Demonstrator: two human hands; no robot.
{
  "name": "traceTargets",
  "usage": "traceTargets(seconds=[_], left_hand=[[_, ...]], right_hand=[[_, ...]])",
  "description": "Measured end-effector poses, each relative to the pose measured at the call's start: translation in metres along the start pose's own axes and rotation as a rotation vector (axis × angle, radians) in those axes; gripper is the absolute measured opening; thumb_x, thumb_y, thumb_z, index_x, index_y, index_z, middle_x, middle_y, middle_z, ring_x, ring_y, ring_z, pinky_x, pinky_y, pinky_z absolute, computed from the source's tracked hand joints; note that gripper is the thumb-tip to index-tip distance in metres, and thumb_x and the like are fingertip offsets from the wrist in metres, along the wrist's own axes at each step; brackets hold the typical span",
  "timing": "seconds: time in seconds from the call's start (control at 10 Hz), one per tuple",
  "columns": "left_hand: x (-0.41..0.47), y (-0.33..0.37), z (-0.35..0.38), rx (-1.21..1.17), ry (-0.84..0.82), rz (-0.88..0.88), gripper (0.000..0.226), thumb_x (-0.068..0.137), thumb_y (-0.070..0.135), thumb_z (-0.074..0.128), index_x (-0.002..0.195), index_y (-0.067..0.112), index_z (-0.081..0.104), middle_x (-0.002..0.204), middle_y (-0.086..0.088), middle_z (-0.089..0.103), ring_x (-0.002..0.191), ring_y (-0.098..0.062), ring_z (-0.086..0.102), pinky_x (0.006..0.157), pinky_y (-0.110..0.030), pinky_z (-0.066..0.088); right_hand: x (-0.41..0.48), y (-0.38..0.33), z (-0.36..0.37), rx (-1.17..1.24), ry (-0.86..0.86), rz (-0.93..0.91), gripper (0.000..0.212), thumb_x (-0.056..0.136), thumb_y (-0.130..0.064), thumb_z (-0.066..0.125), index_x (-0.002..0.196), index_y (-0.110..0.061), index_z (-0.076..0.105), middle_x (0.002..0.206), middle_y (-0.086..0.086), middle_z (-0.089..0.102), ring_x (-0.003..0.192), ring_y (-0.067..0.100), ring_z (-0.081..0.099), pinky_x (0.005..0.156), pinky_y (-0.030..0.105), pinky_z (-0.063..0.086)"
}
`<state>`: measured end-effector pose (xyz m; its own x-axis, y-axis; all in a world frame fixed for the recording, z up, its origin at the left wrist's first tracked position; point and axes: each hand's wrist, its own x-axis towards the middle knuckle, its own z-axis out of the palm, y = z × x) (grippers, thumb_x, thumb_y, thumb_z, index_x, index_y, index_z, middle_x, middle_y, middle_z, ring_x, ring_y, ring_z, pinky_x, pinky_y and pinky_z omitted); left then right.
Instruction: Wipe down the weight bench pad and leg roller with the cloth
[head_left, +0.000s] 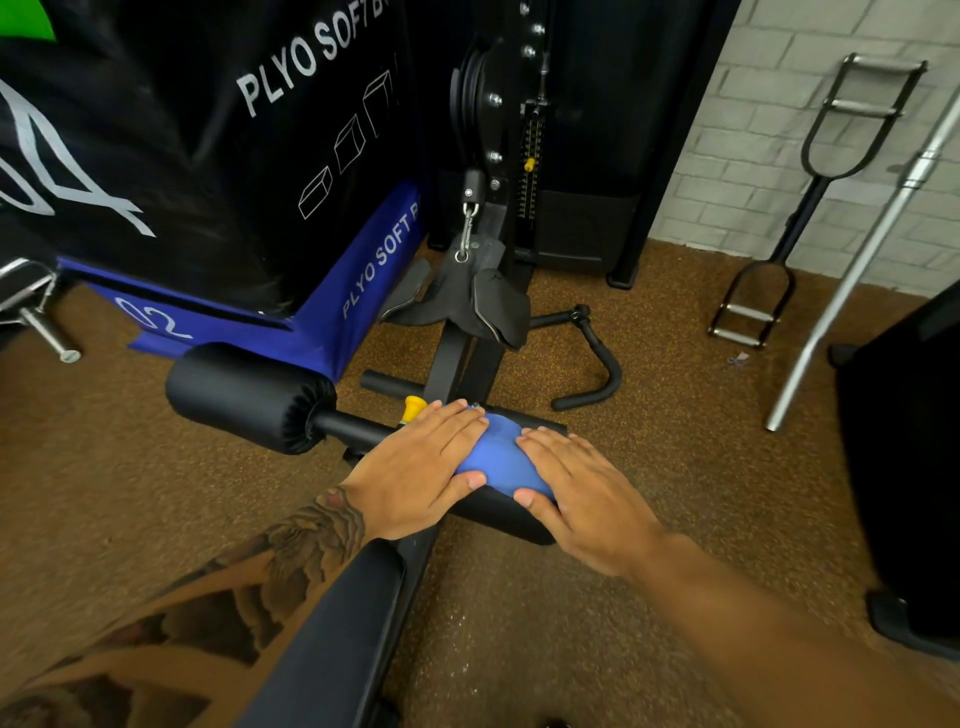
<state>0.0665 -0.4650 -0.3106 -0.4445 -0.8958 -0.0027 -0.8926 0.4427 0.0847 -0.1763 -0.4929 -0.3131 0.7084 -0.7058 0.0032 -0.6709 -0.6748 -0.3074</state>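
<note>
A blue cloth (500, 457) lies spread on the far black seat pad (511, 519) of the weight bench. My left hand (421, 467) presses flat on the cloth's left side, fingers pointing right. My right hand (582, 488) lies flat on its right side, fingers pointing left. Both palms press the cloth down; neither hand closes around it. The black leg roller (249, 395) sticks out to the left on a bar, just beyond my left hand. The long back pad (332, 639) runs toward me under my left forearm.
Black and blue plyo soft boxes (291, 156) stand behind the roller. A cable machine (498, 156) with a hanging strap rises straight ahead. A curved handle (597, 374) lies on the brown rubber floor; a barbell (857, 275) and bar attachment lean on the brick wall at right.
</note>
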Motion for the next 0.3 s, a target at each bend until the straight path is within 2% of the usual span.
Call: traceTargets(seconds=[0.3], left_hand=[[-0.007, -0.004, -0.027, -0.002, -0.003, 0.027, 0.072, 0.102, 0.055, 0.023, 0.152, 0.005, 0.028, 0.159, -0.011, 0.031, 0.148, -0.023, 0.023, 0.121, -0.041, 0.019]], right_hand=[[-0.007, -0.014, -0.029, -0.010, -0.006, 0.039, 0.066, 0.095, -0.057, 0.020, 0.149, -0.019, 0.018, 0.157, -0.001, 0.017, 0.144, 0.013, 0.012, 0.117, 0.036, 0.012]])
